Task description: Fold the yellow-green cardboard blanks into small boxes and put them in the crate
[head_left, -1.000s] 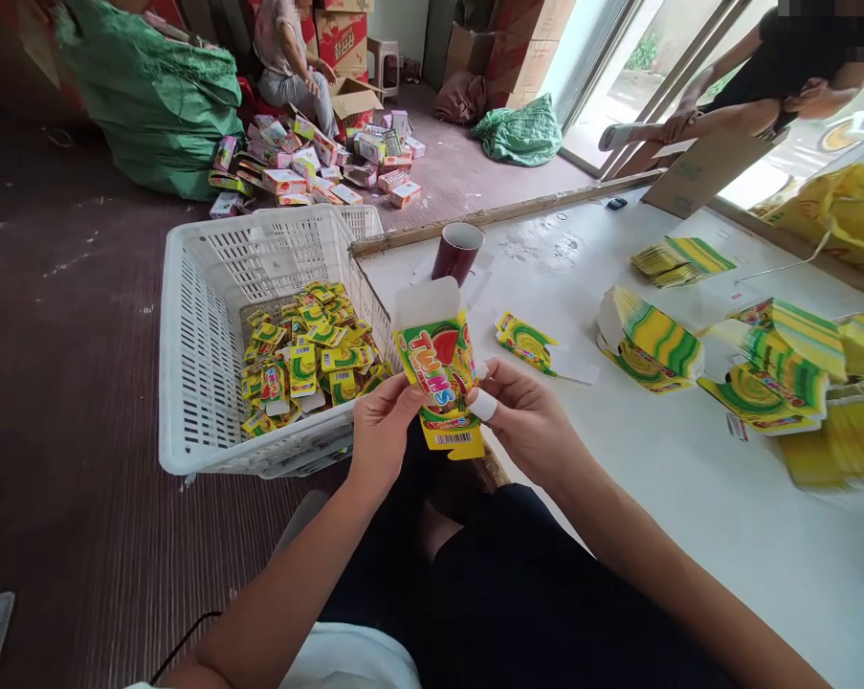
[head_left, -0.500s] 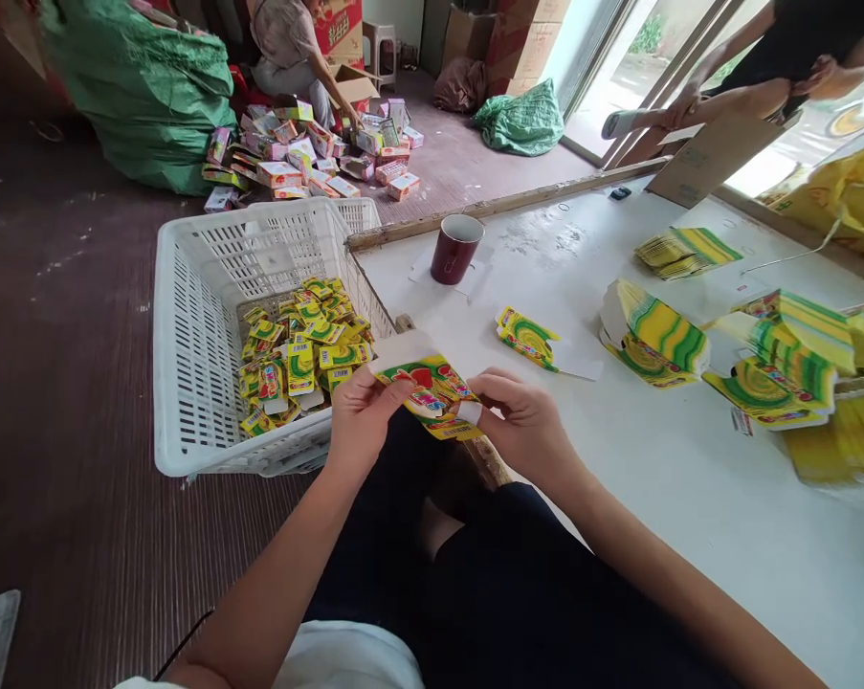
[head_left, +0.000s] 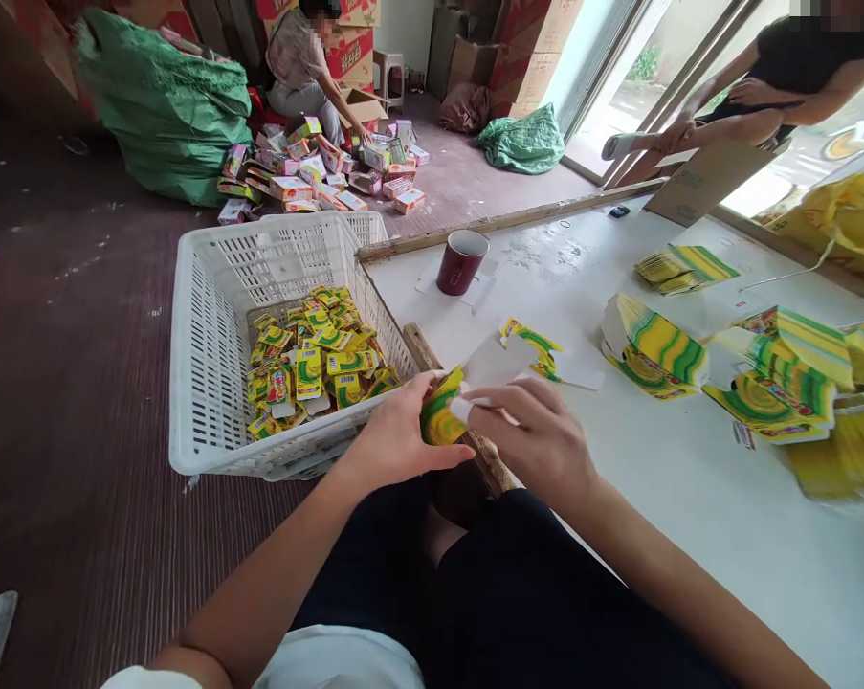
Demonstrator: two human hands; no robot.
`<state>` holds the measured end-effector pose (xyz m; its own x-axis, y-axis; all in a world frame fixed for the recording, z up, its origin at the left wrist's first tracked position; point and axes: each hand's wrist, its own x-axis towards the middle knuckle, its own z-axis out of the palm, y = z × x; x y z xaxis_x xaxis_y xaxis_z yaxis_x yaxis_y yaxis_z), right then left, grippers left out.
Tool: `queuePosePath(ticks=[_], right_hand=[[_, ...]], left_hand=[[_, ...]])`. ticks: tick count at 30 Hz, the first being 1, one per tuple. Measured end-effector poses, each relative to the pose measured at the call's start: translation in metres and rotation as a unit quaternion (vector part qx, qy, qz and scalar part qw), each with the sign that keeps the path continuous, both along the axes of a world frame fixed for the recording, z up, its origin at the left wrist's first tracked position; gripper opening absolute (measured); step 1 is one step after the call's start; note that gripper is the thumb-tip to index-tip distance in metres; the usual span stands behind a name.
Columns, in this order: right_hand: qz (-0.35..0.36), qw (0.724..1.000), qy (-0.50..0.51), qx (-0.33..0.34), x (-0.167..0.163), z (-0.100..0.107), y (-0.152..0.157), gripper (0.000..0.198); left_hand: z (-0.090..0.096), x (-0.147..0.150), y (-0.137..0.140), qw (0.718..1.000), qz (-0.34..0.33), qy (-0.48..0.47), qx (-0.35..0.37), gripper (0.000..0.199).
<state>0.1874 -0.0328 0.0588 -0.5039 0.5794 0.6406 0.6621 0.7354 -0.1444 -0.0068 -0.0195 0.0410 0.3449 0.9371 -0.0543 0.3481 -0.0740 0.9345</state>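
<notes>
My left hand (head_left: 401, 433) grips a small yellow and green carton (head_left: 441, 413), thumb stretched along its lower side and fingers behind it. The carton is turned on its side, with a green ring pattern facing me. My right hand (head_left: 536, 429) is at the carton's right end, its fingers curled and slightly blurred. White tape wraps one of its fingers. A pale flap shows above the right fingers and partly covers a flat carton (head_left: 536, 343) on the table. To the left, a white plastic basket (head_left: 209, 354) contains many small folded cartons (head_left: 308, 371).
On the white table (head_left: 661, 488) are a dark red mug (head_left: 463, 262) and stacks of flat cartons (head_left: 657, 344). A wooden edge strip (head_left: 489, 459) runs beside my knees. One person sits by a floor pile of boxes (head_left: 317, 172); another sits near the window.
The carton has turned from its flat printed face to its side, nearer upright. My left hand has moved right around it, and my right fingers have shifted to its end.
</notes>
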Motion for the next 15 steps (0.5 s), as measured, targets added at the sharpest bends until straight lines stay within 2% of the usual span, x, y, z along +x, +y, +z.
queuePosePath(ticks=[2,3,4,6,8,12,15], right_hand=[[-0.056,0.990,0.116,-0.053,-0.006,-0.005,-0.003,0.021],[-0.073,0.974,0.189,-0.106,-0.009,-0.007,-0.004,0.020],[-0.075,0.946,0.262,-0.176,-0.013,-0.009,-0.004,0.021],[-0.048,0.862,0.388,-0.324,-0.019,-0.010,-0.002,0.029],[-0.034,0.788,0.463,-0.404,-0.019,-0.009,0.002,0.033],[-0.051,0.727,0.517,-0.449,-0.007,-0.007,0.011,0.033],[-0.026,0.674,0.496,-0.546,-0.002,-0.011,0.012,0.035]], left_hand=[[-0.010,0.017,-0.004,0.996,0.080,-0.037,0.012,0.067],[-0.015,0.023,-0.005,0.991,0.119,-0.064,0.017,0.062],[-0.020,0.027,-0.006,0.984,0.152,-0.087,0.024,0.060],[-0.025,0.029,-0.004,0.978,0.179,-0.095,0.046,0.059],[-0.026,0.026,0.000,0.984,0.150,-0.053,0.080,0.062],[-0.026,0.020,0.000,0.986,0.018,0.036,0.163,0.066],[-0.028,0.023,-0.009,0.980,-0.018,0.003,0.200,0.069]])
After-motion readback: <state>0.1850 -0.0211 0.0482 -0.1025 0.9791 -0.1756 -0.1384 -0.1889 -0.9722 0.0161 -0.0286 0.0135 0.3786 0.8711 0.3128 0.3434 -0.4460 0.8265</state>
